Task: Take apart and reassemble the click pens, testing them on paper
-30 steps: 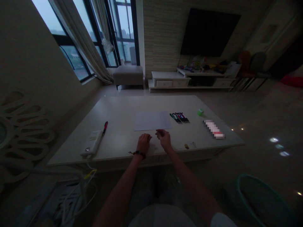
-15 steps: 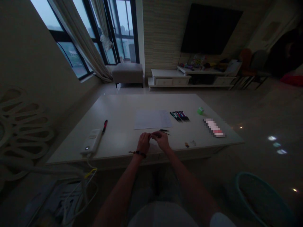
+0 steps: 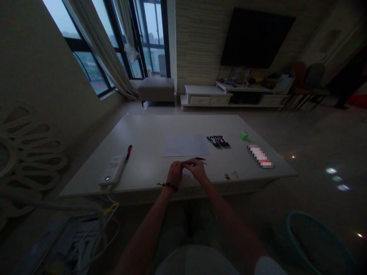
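Note:
My left hand (image 3: pixel 174 173) and my right hand (image 3: pixel 197 170) meet fingertip to fingertip over the front of the white table (image 3: pixel 143 135). Both are closed in a pinch, and whatever they grip is too small and dark to make out. Just beyond my right fingers lies a slim black pen part (image 3: pixel 200 159), with a thin dark piece beside it, partly hidden by the hand. A white sheet of paper (image 3: pixel 186 145) lies beyond both hands. To its right, several pens (image 3: pixel 218 141) lie side by side in a row.
At the left, a white power strip (image 3: pixel 113 170) sits beside a red and black pen (image 3: pixel 128 153). A green cube (image 3: pixel 243 136) and a blurred-out pink object (image 3: pixel 260 156) lie at the right. Closer in are a small brown item (image 3: pixel 227 176) and a clear one (image 3: pixel 235 174).
My right fingers have shifted slightly against the left ones, covering the small gap between the fingertips. The view has moved a little; the things on the table stay in place.

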The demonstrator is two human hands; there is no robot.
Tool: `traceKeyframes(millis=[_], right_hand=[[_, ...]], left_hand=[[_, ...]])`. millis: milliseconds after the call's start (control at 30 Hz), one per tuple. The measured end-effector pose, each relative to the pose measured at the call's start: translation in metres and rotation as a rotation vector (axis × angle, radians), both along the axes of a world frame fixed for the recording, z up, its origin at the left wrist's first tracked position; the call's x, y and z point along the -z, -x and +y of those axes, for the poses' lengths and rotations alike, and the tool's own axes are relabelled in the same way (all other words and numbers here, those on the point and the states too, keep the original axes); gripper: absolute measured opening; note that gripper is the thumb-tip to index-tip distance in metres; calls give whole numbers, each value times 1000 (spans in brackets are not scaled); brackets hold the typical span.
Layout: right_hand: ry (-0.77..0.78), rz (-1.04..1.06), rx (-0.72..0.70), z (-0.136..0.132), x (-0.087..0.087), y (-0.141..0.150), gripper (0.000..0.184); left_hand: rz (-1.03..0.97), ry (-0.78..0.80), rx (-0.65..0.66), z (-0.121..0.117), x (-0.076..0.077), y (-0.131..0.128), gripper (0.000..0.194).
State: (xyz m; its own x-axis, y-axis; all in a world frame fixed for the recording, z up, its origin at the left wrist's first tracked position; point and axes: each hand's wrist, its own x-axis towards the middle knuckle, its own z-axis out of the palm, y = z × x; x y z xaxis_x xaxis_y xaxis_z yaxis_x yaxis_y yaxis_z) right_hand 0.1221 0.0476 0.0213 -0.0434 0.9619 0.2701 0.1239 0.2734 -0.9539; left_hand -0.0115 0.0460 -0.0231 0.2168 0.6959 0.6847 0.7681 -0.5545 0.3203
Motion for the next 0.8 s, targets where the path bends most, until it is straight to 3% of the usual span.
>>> traceKeyframes(millis=[200, 433, 533, 667, 800], right_hand=[[3, 10, 12, 0, 2, 0, 17], [166, 120, -65, 3, 7, 0, 26], [97, -59, 41, 5, 19, -21, 24], [-61, -486, 434, 12, 40, -63, 19], [-61, -714, 454, 23, 50, -83, 14]], left_hand=[[-4, 27, 11, -2, -2, 0, 18], [-38, 37, 13, 0, -1, 1, 18], [-141, 21, -38, 2, -2, 1, 17], [-208, -6, -113, 3, -6, 1, 16], [-174, -4, -131, 2, -7, 2, 19]])
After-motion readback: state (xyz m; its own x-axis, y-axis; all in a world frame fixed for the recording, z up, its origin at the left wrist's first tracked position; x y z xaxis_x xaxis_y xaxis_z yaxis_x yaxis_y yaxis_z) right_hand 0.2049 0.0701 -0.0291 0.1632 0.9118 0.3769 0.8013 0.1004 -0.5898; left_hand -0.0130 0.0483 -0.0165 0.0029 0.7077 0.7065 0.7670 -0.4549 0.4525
